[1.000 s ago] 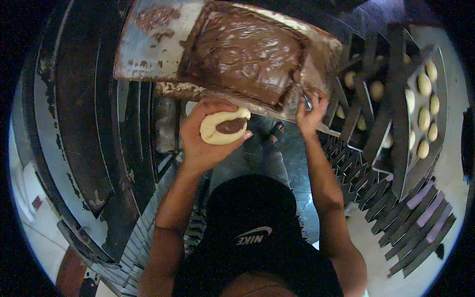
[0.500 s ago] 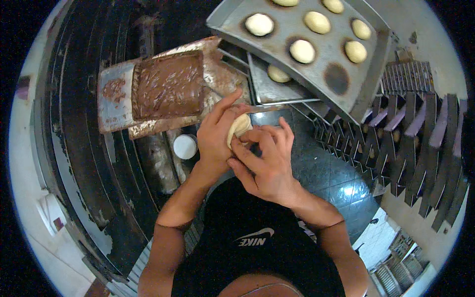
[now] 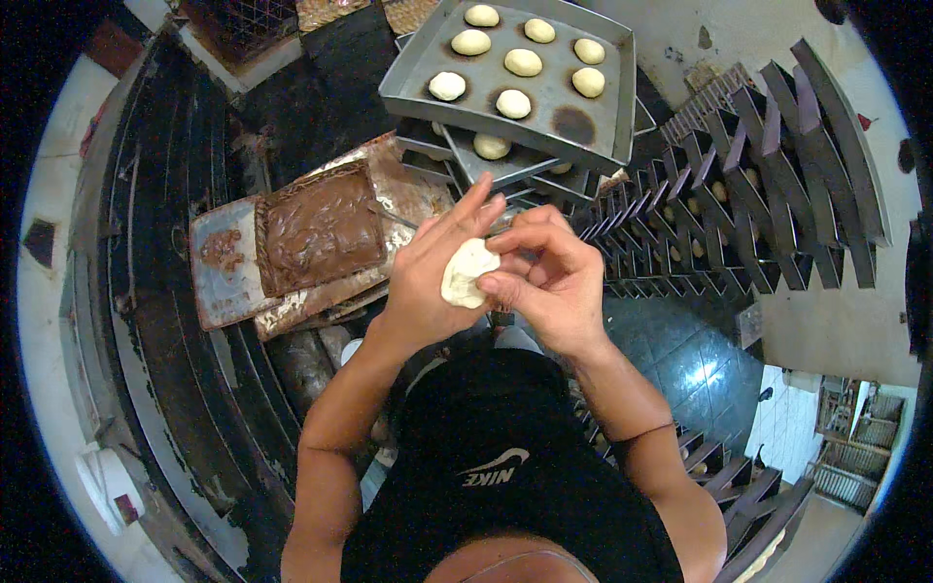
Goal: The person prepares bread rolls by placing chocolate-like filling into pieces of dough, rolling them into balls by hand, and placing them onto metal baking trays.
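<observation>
A piece of pale dough [image 3: 468,274] lies flattened in the palm of my left hand [image 3: 418,282], whose fingers reach up and away past it. My right hand [image 3: 559,282] pinches the dough's right edge between thumb and fingertips. Left of my hands is a rectangular slab of brown chocolate-like filling [image 3: 321,233], spread on a worn board. A thin tool [image 3: 394,216] sticks out at the slab's right edge. Beyond my hands, a deep metal baking tray [image 3: 554,92] carries several round dough balls [image 3: 523,62], with a dark bare spot near its right corner.
More trays [image 3: 505,173] with dough balls are stacked beneath the top one. To the right stands a tall rack of dark trays [image 3: 719,194]. A dark slatted surface [image 3: 185,389] runs along the left. A white round lid [image 3: 350,350] shows partly behind my left forearm.
My right hand has turned, and the dough now lies flatter and more open to view. The view has shifted, so the trays and rack appear further left and more of the room shows.
</observation>
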The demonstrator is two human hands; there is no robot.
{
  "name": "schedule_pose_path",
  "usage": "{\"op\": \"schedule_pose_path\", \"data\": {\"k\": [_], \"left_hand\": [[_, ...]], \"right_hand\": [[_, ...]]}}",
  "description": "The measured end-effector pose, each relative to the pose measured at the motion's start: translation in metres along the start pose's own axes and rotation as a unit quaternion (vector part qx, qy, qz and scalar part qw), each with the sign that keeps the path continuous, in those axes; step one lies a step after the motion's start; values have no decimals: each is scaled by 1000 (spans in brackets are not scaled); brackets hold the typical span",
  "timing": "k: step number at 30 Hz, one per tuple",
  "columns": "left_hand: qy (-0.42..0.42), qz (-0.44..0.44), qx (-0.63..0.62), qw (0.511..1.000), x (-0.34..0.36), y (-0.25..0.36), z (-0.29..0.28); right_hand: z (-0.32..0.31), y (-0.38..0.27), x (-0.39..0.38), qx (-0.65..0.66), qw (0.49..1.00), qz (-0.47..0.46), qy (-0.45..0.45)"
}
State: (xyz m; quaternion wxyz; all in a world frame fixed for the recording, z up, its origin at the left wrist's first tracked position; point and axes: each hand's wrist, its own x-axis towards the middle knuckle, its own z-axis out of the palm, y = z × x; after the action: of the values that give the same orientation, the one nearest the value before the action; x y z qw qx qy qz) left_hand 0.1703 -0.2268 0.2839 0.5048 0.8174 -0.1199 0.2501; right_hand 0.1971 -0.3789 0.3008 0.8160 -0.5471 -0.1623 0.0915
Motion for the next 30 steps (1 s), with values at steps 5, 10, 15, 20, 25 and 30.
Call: {"op": "schedule_pose_path", "data": {"k": [5,10,15,20,25,30], "left_hand": [[24,85,-10,996,-49,-4,-35],[-54,100,84,990,-72,30,-84],[-130,80,-24,988,-93,32,-89],[-14,56,-177,983,-78,74,-48],[-136,194,119,964,-46,88,-24],[-38,124,-97,987,-18,98,63]], "right_hand": [[46,-1,-44,-176,982,-67,-21],[72,-19,-72,-469,838,-249,-129],[67,72,-129,90,991,-57,78],[80,58,-130,3,990,-139,37],[41,19,-120,257,963,9,75],[-6,-34,-96,228,941,-174,182]]}}
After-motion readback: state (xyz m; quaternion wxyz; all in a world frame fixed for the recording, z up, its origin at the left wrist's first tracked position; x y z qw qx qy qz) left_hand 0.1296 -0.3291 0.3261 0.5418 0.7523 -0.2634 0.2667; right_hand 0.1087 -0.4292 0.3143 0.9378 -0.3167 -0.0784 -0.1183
